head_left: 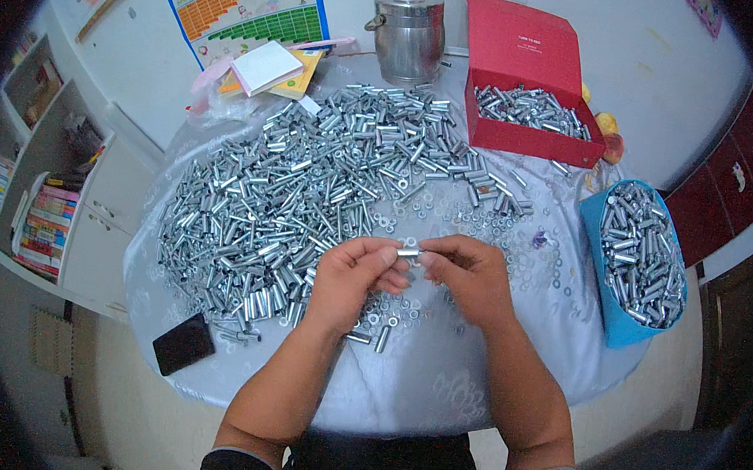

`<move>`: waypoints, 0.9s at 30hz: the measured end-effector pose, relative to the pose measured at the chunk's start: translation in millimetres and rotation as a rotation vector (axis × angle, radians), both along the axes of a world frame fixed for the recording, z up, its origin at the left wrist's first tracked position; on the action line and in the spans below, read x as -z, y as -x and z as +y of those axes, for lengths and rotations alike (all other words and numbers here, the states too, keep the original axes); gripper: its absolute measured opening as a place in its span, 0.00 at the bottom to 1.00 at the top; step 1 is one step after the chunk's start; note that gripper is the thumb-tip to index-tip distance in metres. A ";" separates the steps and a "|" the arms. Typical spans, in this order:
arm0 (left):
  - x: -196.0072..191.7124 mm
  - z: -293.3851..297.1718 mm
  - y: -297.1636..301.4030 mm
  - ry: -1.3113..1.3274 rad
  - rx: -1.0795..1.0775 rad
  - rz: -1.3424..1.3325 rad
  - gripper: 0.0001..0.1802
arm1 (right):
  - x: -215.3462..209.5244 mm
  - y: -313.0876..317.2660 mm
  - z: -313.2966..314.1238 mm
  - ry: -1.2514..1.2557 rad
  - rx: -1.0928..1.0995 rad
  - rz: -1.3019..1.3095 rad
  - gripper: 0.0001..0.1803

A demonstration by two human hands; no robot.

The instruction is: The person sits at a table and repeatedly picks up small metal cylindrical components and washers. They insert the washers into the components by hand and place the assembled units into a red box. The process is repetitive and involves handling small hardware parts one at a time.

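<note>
Between my two hands, over the middle of the table, is a short shiny metal sleeve (408,252). My left hand (345,278) pinches its left end between thumb and fingers. At its other end, the thumb and forefinger of my right hand (477,277) are closed on it; whether they also hold a smaller part is hidden. A big heap of similar metal sleeves (267,194) spreads to the left and beyond my hands. Loose flat washers (481,220) lie scattered just past my right hand. Two sleeves (382,339) rest on the cloth near my left wrist.
A light blue bin (606,266) full of metal parts stands at the right. Farther back sits an open red box (529,141), also holding parts. A steel canister (408,43), books (268,66) and a black phone-like slab (183,345) are on the silvery tablecloth (436,385).
</note>
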State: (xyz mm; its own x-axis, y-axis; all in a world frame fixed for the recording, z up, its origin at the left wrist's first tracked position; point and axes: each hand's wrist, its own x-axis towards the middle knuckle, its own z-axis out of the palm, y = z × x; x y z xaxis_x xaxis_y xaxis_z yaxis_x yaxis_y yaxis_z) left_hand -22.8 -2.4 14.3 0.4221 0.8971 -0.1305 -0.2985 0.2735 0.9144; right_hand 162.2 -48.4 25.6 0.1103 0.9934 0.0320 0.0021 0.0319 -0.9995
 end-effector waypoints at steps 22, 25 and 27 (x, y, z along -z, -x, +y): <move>4.6 -3.1 -11.7 0.135 0.024 -0.120 0.21 | 8.4 3.5 4.9 -0.293 0.102 -0.580 0.07; 3.6 -0.4 -6.9 0.166 -0.014 -0.080 0.20 | 23.9 -2.8 9.4 -0.244 0.075 -0.774 0.09; 7.4 3.3 -2.0 0.146 0.021 -0.026 0.19 | 28.0 -3.0 11.1 -0.195 0.017 -0.902 0.10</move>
State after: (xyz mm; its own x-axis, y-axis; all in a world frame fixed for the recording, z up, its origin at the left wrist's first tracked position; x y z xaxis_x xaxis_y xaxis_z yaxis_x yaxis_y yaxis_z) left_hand -20.8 0.9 6.9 0.4458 0.8602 -0.2475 -0.3141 0.4093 0.8566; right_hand 165.2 -37.3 -2.3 -0.0231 0.9599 0.2795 0.7795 0.1923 -0.5961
